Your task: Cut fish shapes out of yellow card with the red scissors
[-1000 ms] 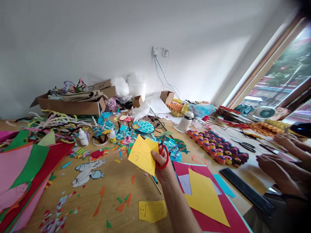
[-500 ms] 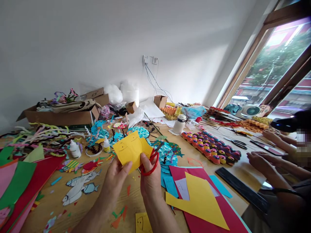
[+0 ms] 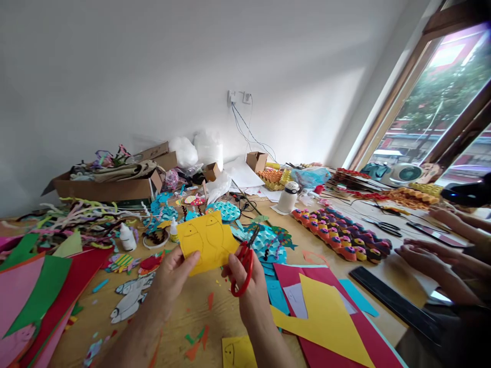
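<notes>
Yellow paper (image 3: 209, 240): raised above the table (image 3: 180, 317) between your hands, its drawn outlines (fish-like) facing you, likely so you can see them.
Left hand (image 3: 174, 273): thumb and fingers pinch the lower left edge, apparently to hold it flat.
Right hand (image 3: 249, 283): grips the right corner plus red scissors (image 3: 251, 266), blades pointing away, probably clear of your fingers.

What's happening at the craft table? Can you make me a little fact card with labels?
Left hand: pinching the left side of a yellow paper
Right hand: holding red scissors, fingers at the paper's lower right corner
Drawn on the paper: fish-like outlines with eyes
Near the left hand: white fish cutouts on the table
Right of the right hand: big yellow sheet on red paper
Far right: another person's hands
</notes>
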Demonstrator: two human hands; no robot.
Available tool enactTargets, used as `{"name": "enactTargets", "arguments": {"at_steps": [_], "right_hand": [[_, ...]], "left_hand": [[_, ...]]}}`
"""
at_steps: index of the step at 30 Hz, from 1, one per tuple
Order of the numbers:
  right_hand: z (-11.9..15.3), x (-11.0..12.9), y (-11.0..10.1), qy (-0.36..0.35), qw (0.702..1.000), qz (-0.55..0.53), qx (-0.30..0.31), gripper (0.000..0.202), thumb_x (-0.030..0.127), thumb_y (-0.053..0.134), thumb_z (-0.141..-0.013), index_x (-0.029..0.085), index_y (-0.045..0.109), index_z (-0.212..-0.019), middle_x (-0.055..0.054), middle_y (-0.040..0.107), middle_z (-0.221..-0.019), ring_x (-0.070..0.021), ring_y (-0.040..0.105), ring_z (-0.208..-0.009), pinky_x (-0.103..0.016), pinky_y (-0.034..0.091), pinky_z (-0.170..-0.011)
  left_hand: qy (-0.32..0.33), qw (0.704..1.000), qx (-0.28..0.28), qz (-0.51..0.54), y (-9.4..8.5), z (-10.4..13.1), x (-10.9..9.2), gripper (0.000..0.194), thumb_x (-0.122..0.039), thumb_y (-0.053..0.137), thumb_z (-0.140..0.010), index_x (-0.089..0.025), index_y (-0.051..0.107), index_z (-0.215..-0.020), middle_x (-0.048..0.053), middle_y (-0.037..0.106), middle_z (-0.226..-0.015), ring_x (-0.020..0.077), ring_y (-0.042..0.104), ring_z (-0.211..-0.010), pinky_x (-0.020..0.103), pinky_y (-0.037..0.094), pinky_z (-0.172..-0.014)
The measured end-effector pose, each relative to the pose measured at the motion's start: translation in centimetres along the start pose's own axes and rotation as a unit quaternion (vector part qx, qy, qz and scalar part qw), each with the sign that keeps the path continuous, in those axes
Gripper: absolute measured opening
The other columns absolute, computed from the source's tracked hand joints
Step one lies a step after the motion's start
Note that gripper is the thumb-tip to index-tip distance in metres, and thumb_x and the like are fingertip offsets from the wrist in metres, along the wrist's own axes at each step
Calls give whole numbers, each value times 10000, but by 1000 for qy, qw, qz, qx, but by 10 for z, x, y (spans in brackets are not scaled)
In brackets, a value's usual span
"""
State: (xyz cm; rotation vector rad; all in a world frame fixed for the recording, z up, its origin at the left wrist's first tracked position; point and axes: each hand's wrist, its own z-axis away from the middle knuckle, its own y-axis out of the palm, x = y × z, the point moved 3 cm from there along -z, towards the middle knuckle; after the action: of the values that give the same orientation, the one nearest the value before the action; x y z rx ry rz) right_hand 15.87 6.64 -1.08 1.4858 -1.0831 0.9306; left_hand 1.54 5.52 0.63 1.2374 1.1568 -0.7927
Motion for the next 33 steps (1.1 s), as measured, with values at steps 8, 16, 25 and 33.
{"name": "enactTargets", "arguments": {"at_steps": [8,16,25,33], "right_hand": [[49,-3,-3,100,966,154,182,456,604,406,-831,194,449,-637,40,447,-490,-108,455,-455,-204,353,-458],[53,-9,15,105,949,215,204,470,616,356,-839,188,478,-689,54,414,-501,-108,461,-453,-184,345,-425],[51,3,20,97,954,207,193,487,622,368,-838,179,501,-689,41,460,-489,-108,454,-460,-187,361,-459],[46,-17,17,108,956,192,192,526,691,363,-792,190,474,-675,55,420,-463,-100,428,-408,-183,348,-402]], "left_hand": [[34,999,-30,-19,-17,-2,-19,378,-324,692,-664,-162,662,-1004,68,729,-993,239,662,-825,230,482,-477],[34,999,-10,-39,-13,3,-14,350,-330,666,-687,-163,670,-994,70,731,-981,243,669,-798,241,494,-469],[13,999,2,-41,-12,6,-11,266,-329,647,-708,-168,678,-918,57,743,-922,237,672,-779,247,509,-522],[4,999,10,-43,-11,5,-9,270,-327,644,-707,-173,697,-923,49,747,-892,218,664,-715,252,501,-518]]}}
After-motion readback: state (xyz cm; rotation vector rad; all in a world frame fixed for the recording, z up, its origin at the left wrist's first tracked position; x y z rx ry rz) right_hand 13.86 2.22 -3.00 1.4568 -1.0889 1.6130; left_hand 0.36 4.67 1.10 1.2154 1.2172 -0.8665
